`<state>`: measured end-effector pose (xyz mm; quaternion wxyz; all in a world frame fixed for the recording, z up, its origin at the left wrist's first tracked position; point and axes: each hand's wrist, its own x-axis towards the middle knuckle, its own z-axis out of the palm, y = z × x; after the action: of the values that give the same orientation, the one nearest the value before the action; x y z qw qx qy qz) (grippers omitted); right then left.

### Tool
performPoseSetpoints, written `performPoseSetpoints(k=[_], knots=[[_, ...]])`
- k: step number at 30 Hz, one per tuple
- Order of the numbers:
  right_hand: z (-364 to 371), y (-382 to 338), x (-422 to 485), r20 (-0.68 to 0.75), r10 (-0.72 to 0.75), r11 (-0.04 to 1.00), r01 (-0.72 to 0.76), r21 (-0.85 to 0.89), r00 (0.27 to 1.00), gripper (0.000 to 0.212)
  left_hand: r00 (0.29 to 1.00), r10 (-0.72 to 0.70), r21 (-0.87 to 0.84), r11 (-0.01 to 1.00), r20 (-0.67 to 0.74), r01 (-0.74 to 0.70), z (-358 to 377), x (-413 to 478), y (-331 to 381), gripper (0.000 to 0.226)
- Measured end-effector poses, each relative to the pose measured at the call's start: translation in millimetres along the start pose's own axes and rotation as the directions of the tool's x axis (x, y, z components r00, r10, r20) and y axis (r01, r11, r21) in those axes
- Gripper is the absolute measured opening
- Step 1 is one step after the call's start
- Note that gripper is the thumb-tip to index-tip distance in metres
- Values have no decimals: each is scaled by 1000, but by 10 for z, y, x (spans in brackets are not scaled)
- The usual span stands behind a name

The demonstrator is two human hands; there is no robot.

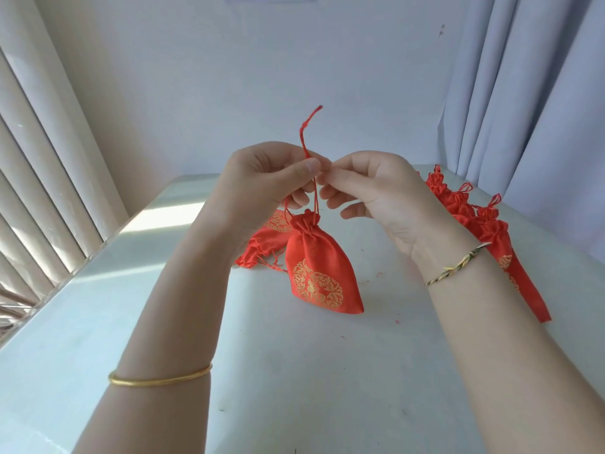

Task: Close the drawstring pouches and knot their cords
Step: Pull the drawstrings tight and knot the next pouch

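A red drawstring pouch (319, 270) with a gold emblem hangs above the white table (294, 371), its mouth gathered tight. Its red cords (304, 139) run up between my hands. My left hand (271, 181) pinches the cords between thumb and forefinger, and a cord end sticks up above the fingers. My right hand (370, 188) pinches the cords right beside the left thumb, fingertips touching. Behind the left wrist lies a pile of loose red pouches (268, 244). A row of closed pouches with knotted cords (465, 204) lies at the right, partly hidden by my right forearm.
Vertical blinds (42, 191) and a window sill run along the left. A pale curtain (530, 109) hangs at the back right, close to the row of closed pouches. The table's far edge meets a plain wall.
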<state>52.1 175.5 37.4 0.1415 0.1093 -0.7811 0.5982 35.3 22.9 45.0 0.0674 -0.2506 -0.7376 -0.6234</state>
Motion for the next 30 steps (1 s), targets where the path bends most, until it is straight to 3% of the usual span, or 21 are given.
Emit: performPoseSetpoints(k=[7,11,14,17,19,23,26,30], knots=[[-82,-32,15,-87,-36,994,45,97,996,20,993,-116,-136,984,12,117,14,3,-15,15],[-151,-12,2,133,-45,997,52,-50,990,13,989,-145,-183,972,26,147,8,-1,-26,12],[-168,30,-25,283,11,991,27,-130,959,21,990,-133,-139,980,56,139,24,-5,-38,11],[-181,112,27,93,29,999,-28,-17,995,36,988,-118,-95,987,104,128,31,-13,-20,15],[-151,162,70,7,38,998,-38,58,999,31,984,-84,-48,994,160,93,30,-20,-8,18],[2,246,74,197,83,940,-143,311,977,22,986,117,210,968,118,-140,73,-4,-52,31],[20,290,77,248,148,908,-231,349,957,21,972,230,367,900,51,-233,113,17,-97,35],[3,307,71,308,136,897,-249,365,942,22,956,293,406,877,-25,-258,143,46,-159,33]])
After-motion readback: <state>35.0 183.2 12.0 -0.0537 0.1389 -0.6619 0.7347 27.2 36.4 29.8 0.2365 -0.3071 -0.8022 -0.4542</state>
